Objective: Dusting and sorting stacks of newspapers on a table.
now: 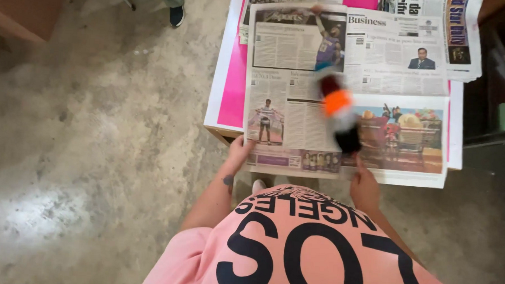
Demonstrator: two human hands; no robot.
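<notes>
Newspaper (298, 121) at both hands' grip.

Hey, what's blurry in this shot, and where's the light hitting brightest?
Head view: the dark object with an orange band over the open newspaper is smeared by motion blur, so its kind is unclear; the newspaper, the left hand and right hand at its near edge look sharper. Head view: a pale bright patch lies on the concrete floor at lower left.

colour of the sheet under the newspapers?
Bright pink sheet, white-edged, lying under the open newspaper. Head view shows it best.
</notes>
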